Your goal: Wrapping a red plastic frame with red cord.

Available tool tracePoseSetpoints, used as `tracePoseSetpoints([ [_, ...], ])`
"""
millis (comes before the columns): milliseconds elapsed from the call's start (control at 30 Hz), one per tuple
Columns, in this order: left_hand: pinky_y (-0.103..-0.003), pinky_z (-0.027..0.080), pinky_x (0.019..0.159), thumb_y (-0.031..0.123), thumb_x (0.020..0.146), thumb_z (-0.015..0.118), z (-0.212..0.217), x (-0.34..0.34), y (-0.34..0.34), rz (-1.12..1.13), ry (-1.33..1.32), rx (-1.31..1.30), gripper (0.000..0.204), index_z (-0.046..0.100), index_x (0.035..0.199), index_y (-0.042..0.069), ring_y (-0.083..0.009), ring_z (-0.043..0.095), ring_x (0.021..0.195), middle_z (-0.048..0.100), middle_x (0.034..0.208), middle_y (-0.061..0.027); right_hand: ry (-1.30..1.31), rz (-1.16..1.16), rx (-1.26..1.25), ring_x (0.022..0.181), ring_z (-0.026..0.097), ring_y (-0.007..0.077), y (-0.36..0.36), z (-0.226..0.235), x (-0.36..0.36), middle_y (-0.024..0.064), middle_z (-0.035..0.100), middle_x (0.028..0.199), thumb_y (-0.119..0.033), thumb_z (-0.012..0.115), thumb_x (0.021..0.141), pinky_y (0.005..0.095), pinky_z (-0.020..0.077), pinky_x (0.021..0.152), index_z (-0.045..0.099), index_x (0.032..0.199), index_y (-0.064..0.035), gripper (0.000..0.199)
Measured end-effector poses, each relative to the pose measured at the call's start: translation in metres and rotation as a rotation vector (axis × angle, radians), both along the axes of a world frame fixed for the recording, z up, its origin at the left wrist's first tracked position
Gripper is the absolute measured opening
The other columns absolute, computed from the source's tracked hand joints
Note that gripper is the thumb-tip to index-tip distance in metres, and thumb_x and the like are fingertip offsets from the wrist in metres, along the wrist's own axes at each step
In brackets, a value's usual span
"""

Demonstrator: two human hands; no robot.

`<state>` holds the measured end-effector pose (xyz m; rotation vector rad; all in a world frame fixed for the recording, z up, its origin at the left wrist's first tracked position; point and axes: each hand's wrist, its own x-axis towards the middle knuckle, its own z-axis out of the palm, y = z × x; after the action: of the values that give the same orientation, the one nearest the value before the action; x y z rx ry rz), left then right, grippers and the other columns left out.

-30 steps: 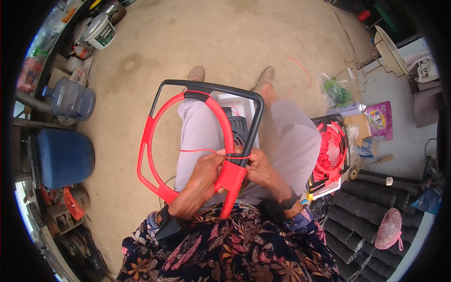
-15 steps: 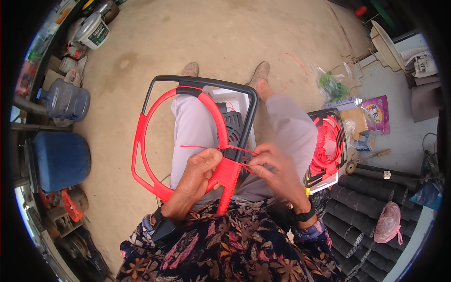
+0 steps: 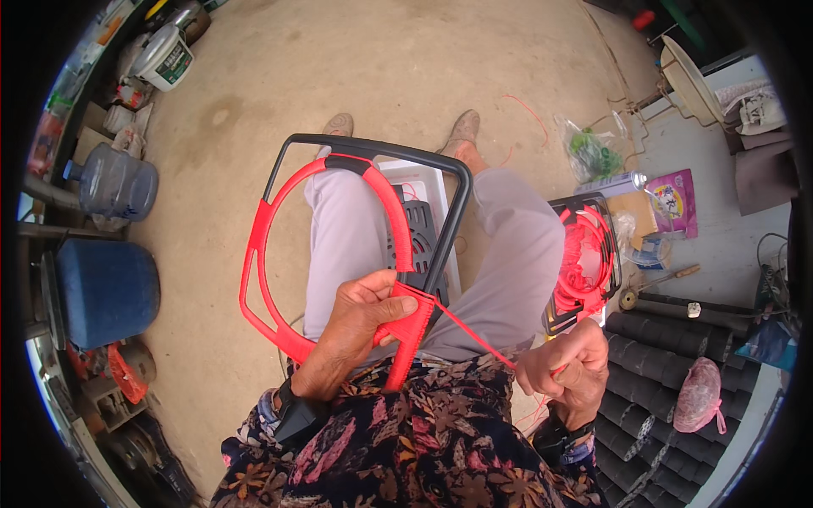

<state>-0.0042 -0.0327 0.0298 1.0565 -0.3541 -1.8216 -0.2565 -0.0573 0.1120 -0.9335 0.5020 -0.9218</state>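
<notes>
Across my lap rests a black tubular frame [image 3: 449, 161] with a round ring [image 3: 395, 213] inside it; much of both is wrapped in red cord. My left hand [image 3: 356, 317] grips the wrapped red part where ring and frame meet, thumb on top. From that spot a red cord [image 3: 476, 335] runs taut, down and right, to my right hand [image 3: 566, 366]. The right fingers are closed round the cord, away from the frame. Beneath the frame, a white box [image 3: 445, 203] with a black slotted piece [image 3: 417, 230] shows between my legs.
At my right stands a container of red cord and black frames [image 3: 584, 262]. Beyond lie a spray can [image 3: 611, 184], a purple packet [image 3: 675, 203] and black rolls [image 3: 644, 372] with a pink bundle [image 3: 699, 396]. Left are a blue tub [image 3: 110, 292] and a water jug [image 3: 118, 182].
My right hand has moved from beside the frame out to the lower right, drawing the cord tight. The left hand stays on the wrapped part, its thumb now pressed flatter on it.
</notes>
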Motion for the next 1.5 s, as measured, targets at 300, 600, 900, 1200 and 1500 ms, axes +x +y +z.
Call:
tracePoseSetpoints([
  [300,-0.024,0.048,0.043,0.014,0.087,0.063,-0.008,0.009,-0.017,-0.126,0.29,0.11,0.027,0.057,0.108,-0.002,-0.0124,0.062,0.058,0.067,0.089,-0.0105,-0.109,0.008,0.108,0.044,0.035,0.0095,-0.012,-0.004,0.01,0.005,0.045,0.057,-0.01,0.054,0.093,0.0296,0.0341,0.047,0.047,0.095,0.0025,0.014],
  [600,-0.036,0.056,0.061,0.02,0.085,0.064,0.004,-0.006,-0.048,-0.385,0.271,0.126,0.026,0.06,0.098,-0.002,-0.0253,0.064,0.059,0.064,0.07,-0.0151,-0.166,0.222,0.303,0.059,0.052,0.0136,0.001,0.01,0.018,0.0118,0.059,0.073,-0.009,0.065,0.086,0.0255,0.0397,0.052,0.057,0.088,0.0054,0.016],
  [900,-0.036,0.054,0.057,0.01,0.079,0.064,0.011,-0.001,-0.027,-0.201,0.118,0.091,0.02,0.059,0.092,-0.005,-0.026,0.062,0.055,0.062,0.065,-0.0163,0.121,0.23,0.135,0.07,0.064,0.0187,0.004,0.005,0.001,0.0103,0.066,0.08,-0.011,0.073,0.079,0.0285,0.0482,0.064,0.065,0.089,0.001,0.017],
  [1200,-0.034,0.055,0.055,0.011,0.08,0.065,0.0,-0.007,-0.026,-0.235,0.081,0.106,0.02,0.059,0.09,-0.005,-0.025,0.064,0.057,0.063,0.067,-0.0156,0.025,0.378,0.066,0.073,0.066,0.02,-0.006,0.008,0.02,0.0126,0.067,0.084,-0.008,0.068,0.084,0.0284,0.0503,0.065,0.064,0.089,0.0021,0.012],
  [1500,-0.034,0.055,0.055,0.01,0.082,0.063,-0.004,-0.024,-0.038,-0.263,0.098,0.062,0.02,0.055,0.092,-0.005,-0.0234,0.064,0.058,0.063,0.07,-0.0159,0.333,-0.282,-0.457,0.069,0.064,0.0232,-0.008,0.052,0.018,0.0161,0.064,0.077,-0.009,0.069,0.082,0.031,0.05,0.061,0.062,0.084,0.0031,0.014],
])
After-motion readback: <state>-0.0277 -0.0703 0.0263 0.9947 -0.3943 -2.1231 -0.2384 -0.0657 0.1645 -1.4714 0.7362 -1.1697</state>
